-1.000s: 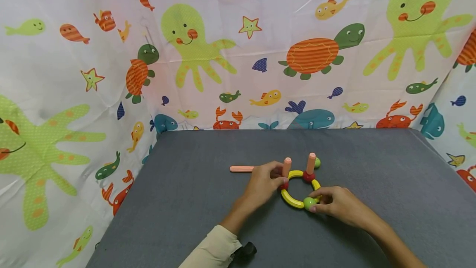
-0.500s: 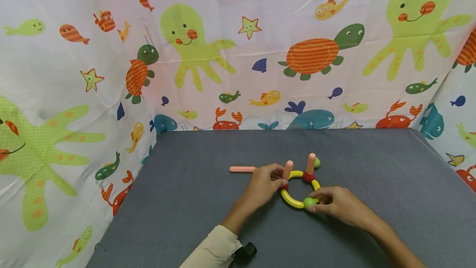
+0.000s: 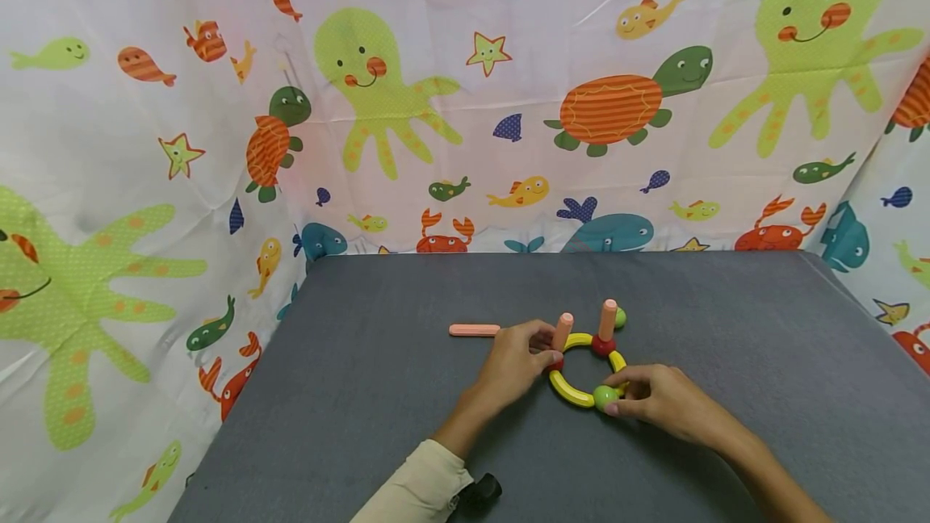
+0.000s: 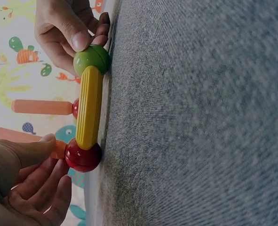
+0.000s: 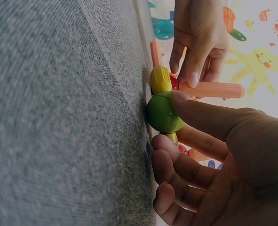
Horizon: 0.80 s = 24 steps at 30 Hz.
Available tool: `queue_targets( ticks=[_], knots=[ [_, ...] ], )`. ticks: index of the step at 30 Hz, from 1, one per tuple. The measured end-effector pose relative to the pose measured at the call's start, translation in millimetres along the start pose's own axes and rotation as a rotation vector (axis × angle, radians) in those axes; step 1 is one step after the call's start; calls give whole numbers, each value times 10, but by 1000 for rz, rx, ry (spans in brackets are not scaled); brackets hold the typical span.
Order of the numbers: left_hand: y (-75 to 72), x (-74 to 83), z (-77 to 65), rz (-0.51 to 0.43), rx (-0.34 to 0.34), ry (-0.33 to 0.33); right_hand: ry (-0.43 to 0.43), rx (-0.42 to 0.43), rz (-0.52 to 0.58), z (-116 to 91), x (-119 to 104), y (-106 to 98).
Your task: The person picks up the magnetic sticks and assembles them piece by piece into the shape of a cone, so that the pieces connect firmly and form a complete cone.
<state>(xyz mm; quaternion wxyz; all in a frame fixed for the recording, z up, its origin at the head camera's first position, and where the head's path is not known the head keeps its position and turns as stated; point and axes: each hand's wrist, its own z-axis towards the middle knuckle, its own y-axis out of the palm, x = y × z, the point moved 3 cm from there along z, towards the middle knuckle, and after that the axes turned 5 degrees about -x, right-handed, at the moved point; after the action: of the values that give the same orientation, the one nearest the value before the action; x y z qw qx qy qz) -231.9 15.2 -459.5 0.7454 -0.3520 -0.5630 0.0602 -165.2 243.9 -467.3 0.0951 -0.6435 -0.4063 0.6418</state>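
A ring of yellow curved rods (image 3: pixel 570 391) joined by red and green balls lies on the grey table. My left hand (image 3: pixel 514 360) pinches a salmon-pink stick (image 3: pixel 563 331) low down, just above a red ball (image 4: pixel 83 155) on the ring's left side. That stick leans slightly right. Across the ring, my right hand (image 3: pixel 664 398) holds the near green ball (image 5: pixel 164 113), its thumb pressed on the ball and a finger at the neighbouring yellow rod. A second pink stick (image 3: pixel 608 321) stands upright on the back red ball (image 3: pixel 603 345), untouched by either hand.
Another pink stick (image 3: pixel 474 330) lies flat on the table (image 3: pixel 378 410), left of the ring and partly behind my left hand. A loose-looking green ball (image 3: pixel 621 318) shows behind the upright stick. A cloth (image 3: pixel 508 103) with sea animals hangs behind the table.
The stick in my left hand has tipped slightly to the right and sits a little lower than a second ago. My right hand and the ring show almost no movement.
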Motion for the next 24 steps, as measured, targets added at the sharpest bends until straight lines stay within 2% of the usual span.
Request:
queue_targets(
  ticks=[7, 10, 14, 16, 19, 24],
  knots=[
    [-11, 4, -22, 19, -20, -24, -14, 7, 20, 12, 5, -22],
    [-16, -6, -37, 56, -36, -44, -17, 94, -2, 26, -9, -85],
    [-17, -49, -50, 87, -54, -60, 5, 246, -93, 98, -7, -209],
    [-10, -67, -57, 91, -65, -68, 16, 284, -128, 159, 19, -260],
    [7, -88, -66, 105, -72, -82, 30, 285, -150, 259, 69, -296],
    [31, -90, -68, 118, -59, -92, 4, 259, -147, 389, 124, -279]
  ],
)
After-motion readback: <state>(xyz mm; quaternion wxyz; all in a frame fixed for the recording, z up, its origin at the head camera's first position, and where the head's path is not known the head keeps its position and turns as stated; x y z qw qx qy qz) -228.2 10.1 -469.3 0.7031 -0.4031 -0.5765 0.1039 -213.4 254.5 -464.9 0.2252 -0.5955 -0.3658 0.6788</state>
